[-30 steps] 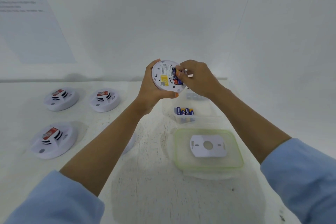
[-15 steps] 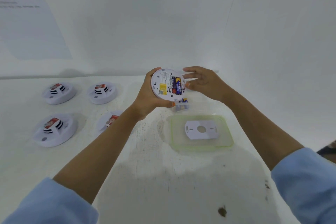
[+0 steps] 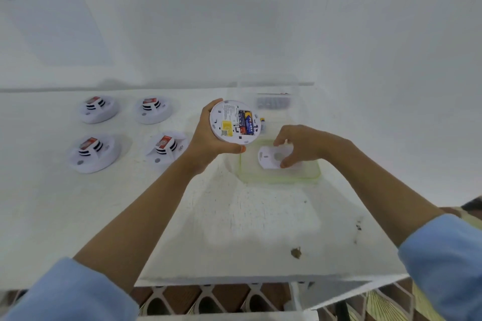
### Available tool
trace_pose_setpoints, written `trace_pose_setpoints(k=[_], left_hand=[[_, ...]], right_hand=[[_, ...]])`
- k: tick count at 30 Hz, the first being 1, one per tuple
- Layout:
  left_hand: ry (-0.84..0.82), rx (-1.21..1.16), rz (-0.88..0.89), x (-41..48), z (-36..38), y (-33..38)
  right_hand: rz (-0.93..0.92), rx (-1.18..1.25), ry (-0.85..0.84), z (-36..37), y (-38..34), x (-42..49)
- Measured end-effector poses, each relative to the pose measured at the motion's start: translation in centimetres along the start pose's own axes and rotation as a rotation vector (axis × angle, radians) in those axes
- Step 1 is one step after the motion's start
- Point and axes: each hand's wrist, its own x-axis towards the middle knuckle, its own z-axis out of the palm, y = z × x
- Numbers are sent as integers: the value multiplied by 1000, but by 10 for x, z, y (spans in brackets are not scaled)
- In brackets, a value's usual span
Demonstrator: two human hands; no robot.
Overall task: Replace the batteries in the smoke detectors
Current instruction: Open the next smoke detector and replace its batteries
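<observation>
In the head view, our left grip [image 3: 208, 143] is wrapped round the rim of the smoke detector [image 3: 229, 122], held above the tabletop [image 3: 234, 229]. The detector's back faces us and its batteries [image 3: 246, 122] are seated, long axis roughly 12 to 6. The cover plate [image 3: 266, 157] lies at 4 o'clock from the detector on a green-rimmed lid [image 3: 307, 177], long axis 9 to 3. Our right grip [image 3: 305, 143] is nearer, thumb and fingers curled round the plate's edges.

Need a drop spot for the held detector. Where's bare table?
Bare: near table in front of the lid, between the forearms; also the strip in front of the four detectors. Crowded: lid holds the plate under the right hand; tub behind.
</observation>
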Motion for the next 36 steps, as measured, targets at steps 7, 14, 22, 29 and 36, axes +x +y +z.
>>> trace_pose_setpoints(k=[7, 14, 22, 29, 36], left_hand=[[-6, -13, 7, -8, 4, 3], [-4, -14, 37, 1, -1, 3], [-46, 2, 98, 31, -5, 17], [-120, 132, 211, 57, 8, 37], [-142, 46, 208, 71, 6, 34]], right_hand=[[19, -65, -95, -1, -2, 3], [42, -93, -56, -19, -8, -4], [-124, 116, 300, -92, -37, -14], [-230, 94, 328, -82, -53, 34], [-272, 68, 336, -84, -46, 53]])
